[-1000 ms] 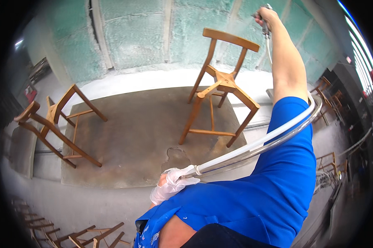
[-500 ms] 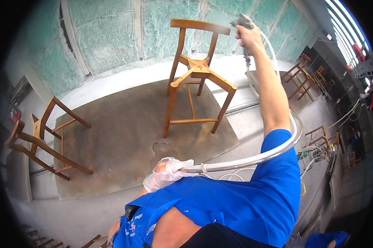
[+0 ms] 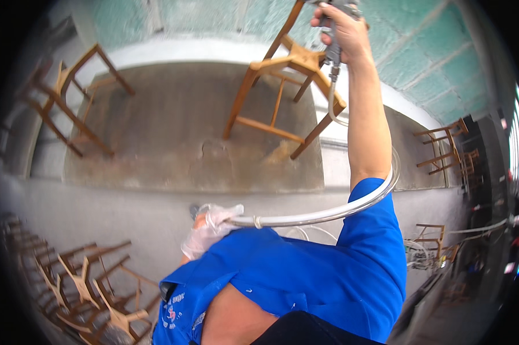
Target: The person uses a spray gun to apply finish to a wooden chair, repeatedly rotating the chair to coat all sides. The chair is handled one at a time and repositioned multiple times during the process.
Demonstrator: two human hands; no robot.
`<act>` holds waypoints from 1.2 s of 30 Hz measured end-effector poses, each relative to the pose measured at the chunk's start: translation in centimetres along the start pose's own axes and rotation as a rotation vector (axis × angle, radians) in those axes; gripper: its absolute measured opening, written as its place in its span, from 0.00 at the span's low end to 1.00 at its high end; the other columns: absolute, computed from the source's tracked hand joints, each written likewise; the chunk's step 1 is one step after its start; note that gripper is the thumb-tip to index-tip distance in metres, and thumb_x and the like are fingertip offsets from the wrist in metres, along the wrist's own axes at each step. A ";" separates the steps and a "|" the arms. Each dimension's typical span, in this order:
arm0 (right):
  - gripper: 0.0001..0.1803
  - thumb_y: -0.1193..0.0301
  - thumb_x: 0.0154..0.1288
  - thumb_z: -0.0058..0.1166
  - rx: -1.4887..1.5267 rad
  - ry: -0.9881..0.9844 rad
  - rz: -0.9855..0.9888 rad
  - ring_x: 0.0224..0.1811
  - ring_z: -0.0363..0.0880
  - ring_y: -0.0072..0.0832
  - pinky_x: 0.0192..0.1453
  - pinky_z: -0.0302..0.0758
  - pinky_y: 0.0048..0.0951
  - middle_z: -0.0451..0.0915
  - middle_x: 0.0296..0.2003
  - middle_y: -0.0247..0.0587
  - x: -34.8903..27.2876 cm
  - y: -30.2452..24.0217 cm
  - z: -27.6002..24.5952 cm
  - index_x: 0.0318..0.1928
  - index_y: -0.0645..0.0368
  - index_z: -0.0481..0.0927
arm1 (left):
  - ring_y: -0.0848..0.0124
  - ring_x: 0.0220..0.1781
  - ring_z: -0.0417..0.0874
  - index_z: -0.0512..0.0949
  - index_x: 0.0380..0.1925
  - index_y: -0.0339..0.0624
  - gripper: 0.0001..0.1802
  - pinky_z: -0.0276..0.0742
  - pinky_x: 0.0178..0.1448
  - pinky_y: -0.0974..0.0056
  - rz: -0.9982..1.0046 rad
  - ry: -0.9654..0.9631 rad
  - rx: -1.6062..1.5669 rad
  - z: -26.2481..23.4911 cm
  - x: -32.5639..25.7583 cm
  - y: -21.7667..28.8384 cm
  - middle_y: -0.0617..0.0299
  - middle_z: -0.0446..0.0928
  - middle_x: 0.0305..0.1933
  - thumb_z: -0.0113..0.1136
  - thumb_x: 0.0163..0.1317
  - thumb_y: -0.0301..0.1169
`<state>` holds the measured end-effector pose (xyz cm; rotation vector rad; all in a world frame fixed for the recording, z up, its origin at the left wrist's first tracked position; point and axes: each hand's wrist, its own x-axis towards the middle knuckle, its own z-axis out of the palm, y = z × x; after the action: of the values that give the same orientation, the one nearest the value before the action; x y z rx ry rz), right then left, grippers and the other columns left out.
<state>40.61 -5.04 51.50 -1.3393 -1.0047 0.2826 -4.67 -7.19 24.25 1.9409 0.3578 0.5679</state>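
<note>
Right hand (image 3: 339,27) raised high at full arm's reach, fingers wrapped tight round the grip of a grey metal spray gun (image 3: 333,35). Gun sits directly in front of the seat of a light brown wooden chair (image 3: 282,86), which stands on a worn, stained brown platform (image 3: 173,132). Whether the gun touches the chair cannot be told; it overlaps the seat edge in this view.

A clear flexible plastic hose (image 3: 322,215) drops from the bottom of the gun, loops past the chair's near right leg, curves round behind the blue short sleeve (image 3: 374,253) and runs on to the left hand.

Left hand (image 3: 210,230), in a thin translucent plastic glove, held low, well below the chair and near the person's chest. Fingers closed round the hose end of that loop, a small tie or clip on the hose just beside the hand.

Left of the chair, on the same platform: a second wooden chair (image 3: 69,98), well apart. Far below and left of the chair: a heap of unfinished wooden chair frames (image 3: 87,287) on the grey floor. Right of the chair, well off: more wooden chairs stacked (image 3: 446,149) by a dark wall. Behind the chair, a pale green rough wall (image 3: 420,63).
</note>
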 end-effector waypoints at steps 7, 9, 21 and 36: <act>0.13 0.69 0.80 0.56 0.197 0.055 0.119 0.42 0.85 0.28 0.21 0.73 0.19 0.83 0.40 0.41 -12.8 4.0 -2.2 0.57 0.62 0.78 | 0.57 0.34 0.87 0.89 0.54 0.47 0.22 0.83 0.42 0.56 0.076 0.079 -0.025 1.5 -3.3 -0.3 0.58 0.88 0.35 0.75 0.57 0.25; 0.14 0.69 0.81 0.54 0.236 0.163 0.158 0.42 0.84 0.30 0.21 0.73 0.19 0.83 0.41 0.43 -16.6 4.5 -3.2 0.59 0.62 0.76 | 0.56 0.35 0.88 0.88 0.56 0.47 0.23 0.82 0.42 0.56 0.168 0.104 -0.038 1.2 -3.3 -0.6 0.57 0.88 0.36 0.73 0.57 0.24; 0.10 0.71 0.77 0.56 0.136 0.738 0.263 0.32 0.83 0.25 0.17 0.69 0.24 0.82 0.34 0.38 -35.1 9.1 5.6 0.53 0.60 0.78 | 0.59 0.38 0.85 0.89 0.55 0.46 0.21 0.81 0.46 0.57 0.151 0.007 0.097 -12.9 -11.5 -2.1 0.57 0.85 0.36 0.72 0.61 0.24; 0.20 0.74 0.74 0.59 -0.270 0.697 0.556 0.32 0.83 0.25 0.21 0.74 0.28 0.83 0.35 0.36 -38.5 10.6 20.4 0.64 0.57 0.77 | 0.56 0.42 0.88 0.89 0.53 0.44 0.21 0.84 0.57 0.54 0.093 0.015 0.099 -24.1 -22.3 -8.7 0.56 0.88 0.40 0.72 0.57 0.23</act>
<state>7.33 -15.12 23.19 -1.7783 -0.0742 0.0738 -36.40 4.12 19.71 2.0576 0.3115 0.6359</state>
